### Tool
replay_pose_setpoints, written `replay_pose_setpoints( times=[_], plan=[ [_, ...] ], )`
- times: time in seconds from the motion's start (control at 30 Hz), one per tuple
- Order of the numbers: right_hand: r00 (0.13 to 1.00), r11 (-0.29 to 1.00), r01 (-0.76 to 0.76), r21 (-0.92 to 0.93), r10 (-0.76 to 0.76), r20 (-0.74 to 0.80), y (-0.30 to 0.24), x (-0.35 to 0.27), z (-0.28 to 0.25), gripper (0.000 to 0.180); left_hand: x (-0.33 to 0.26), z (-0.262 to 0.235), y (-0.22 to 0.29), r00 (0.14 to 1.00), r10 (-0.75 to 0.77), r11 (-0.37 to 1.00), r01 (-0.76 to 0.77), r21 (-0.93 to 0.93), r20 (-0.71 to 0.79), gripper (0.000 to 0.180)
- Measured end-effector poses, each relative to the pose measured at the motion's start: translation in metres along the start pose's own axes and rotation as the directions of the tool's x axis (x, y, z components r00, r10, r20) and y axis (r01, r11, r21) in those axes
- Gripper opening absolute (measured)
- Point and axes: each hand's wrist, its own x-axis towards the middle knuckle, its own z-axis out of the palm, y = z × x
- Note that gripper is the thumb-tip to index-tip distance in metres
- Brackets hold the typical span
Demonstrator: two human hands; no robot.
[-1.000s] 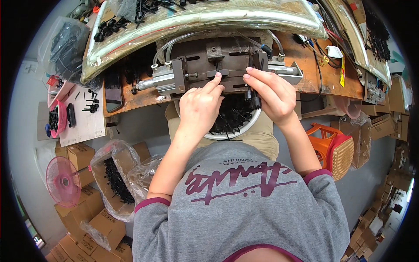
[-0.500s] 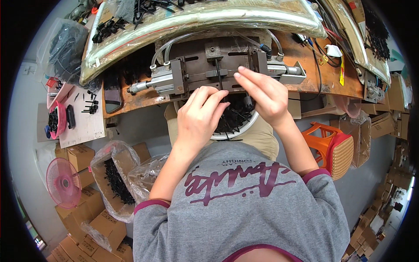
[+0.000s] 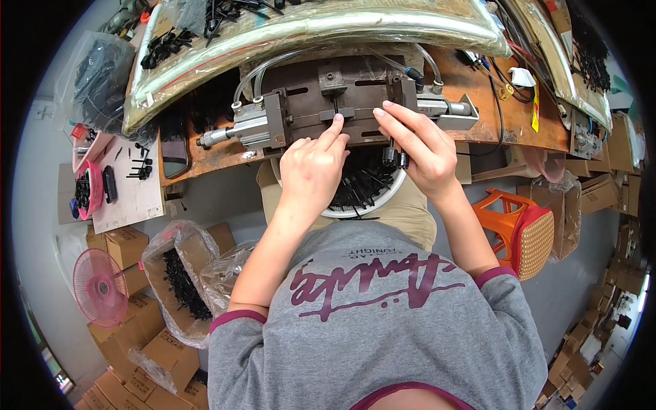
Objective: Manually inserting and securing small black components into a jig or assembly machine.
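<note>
The index finger of my left hand [image 3: 313, 166] is stretched out, its tip on a small dark block at the middle of the metal clamping fixture [image 3: 311, 106]. A thin black rod [image 3: 335, 104] shows just beyond that fingertip. No part shows in the left hand, whose fingers are extended. My right hand [image 3: 425, 152] is at the fixture's right side, closed around a few black rods with thick ends [image 3: 391, 156] that stick out below its fingers. Its palm side is hidden. Under both hands, a white round tub [image 3: 384, 203] full of black rods sits at my lap.
Air cylinders [image 3: 251, 131] with clear hoses flank the fixture on the wooden bench [image 3: 488, 123]. A plastic-wrapped shelf [image 3: 314, 29] holding black parts overhangs it. An orange stool [image 3: 502, 222] stands right; a pink fan [image 3: 100, 287], cartons and a lined box of black parts [image 3: 181, 287] stand left.
My left hand has let go of the long black rod it was pinching and moved its index finger forward onto the block. The right hand has turned slightly, showing the rod ends beneath it.
</note>
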Motion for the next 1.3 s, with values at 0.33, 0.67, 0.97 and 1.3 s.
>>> replay_pose_setpoints(
  times=[0.33,0.67,0.97,1.3],
  plan=[
    [0.982,0.972,0.17,-0.164,-0.18,-0.052,0.004,-0.005,0.001,0.044,0.001,-0.016,0.006,0.991,-0.109,0.94,0.126,-0.316,0.071,0.036],
    [0.985,0.984,0.173,-0.036,-0.173,-0.003,-0.001,0.002,0.008,0.039,-0.005,-0.033,0.025,0.991,-0.123,0.828,0.078,-0.556,-0.044,0.029],
    [0.998,0.988,-0.055,0.143,0.057,-0.006,-0.01,0.004,-0.003,0.053,-0.013,0.006,-0.001,0.997,0.001,1.0,-0.003,-0.02,-0.077,0.025],
    [0.991,0.954,-0.121,0.273,0.132,-0.024,-0.01,-0.012,0.001,0.046,0.001,0.0,0.0,0.999,-0.033,0.999,0.032,-0.043,-0.008,0.026]
  ],
)
